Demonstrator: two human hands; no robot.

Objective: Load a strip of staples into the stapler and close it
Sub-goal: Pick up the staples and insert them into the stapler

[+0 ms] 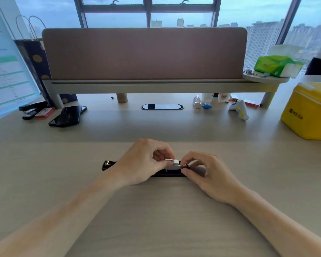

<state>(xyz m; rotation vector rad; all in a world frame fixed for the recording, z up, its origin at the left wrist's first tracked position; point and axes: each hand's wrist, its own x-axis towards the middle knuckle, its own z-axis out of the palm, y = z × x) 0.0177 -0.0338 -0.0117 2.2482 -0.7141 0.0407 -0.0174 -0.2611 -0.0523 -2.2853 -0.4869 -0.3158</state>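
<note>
A black stapler lies opened flat on the wooden desk, its length running left to right. My left hand rests over its middle and pinches a short silver strip of staples between thumb and fingers above the metal channel. My right hand touches the strip's right end with its fingertips and grips the stapler's right end, thumb against the black base. Much of the stapler is hidden under both hands.
At the back left lie a second black stapler, a red staple box and a black phone. A white game controller and a yellow container stand at the right. A raised shelf with a pink divider runs along the back.
</note>
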